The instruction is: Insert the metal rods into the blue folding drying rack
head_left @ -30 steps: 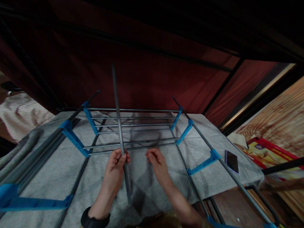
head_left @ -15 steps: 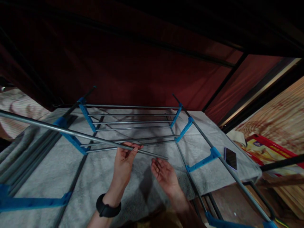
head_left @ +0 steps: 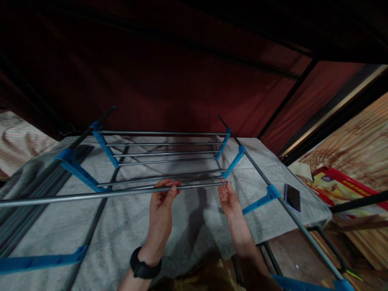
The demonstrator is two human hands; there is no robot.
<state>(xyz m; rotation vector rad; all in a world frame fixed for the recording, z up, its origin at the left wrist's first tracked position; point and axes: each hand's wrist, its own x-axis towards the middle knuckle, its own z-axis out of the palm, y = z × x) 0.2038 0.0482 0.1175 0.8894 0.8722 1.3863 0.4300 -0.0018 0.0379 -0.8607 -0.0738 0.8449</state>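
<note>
My left hand (head_left: 161,210), with a black band on the wrist, is closed round a long grey metal tube (head_left: 85,195). The tube runs level from the left edge of the view toward the right. At its right end my right hand (head_left: 229,202) has its fingertips and thumb on the tube, close to a blue plastic bracket (head_left: 235,161). Behind both hands stands a rack with several thin crossbars (head_left: 163,144) between blue brackets. Another blue bracket (head_left: 79,173) is on the rack's left side, just above the held tube.
Several loose grey tubes (head_left: 33,206) lie at the left on a grey cloth (head_left: 127,242). A phone (head_left: 292,198) rests near the cloth's right edge. Beyond it is a red and yellow box (head_left: 342,190). Dark red fabric (head_left: 169,89) hangs behind the rack.
The tube has shifted right and swung from slanting to nearly level. My right hand has moved right and up, from open below the tube's end to fingertips on it.
</note>
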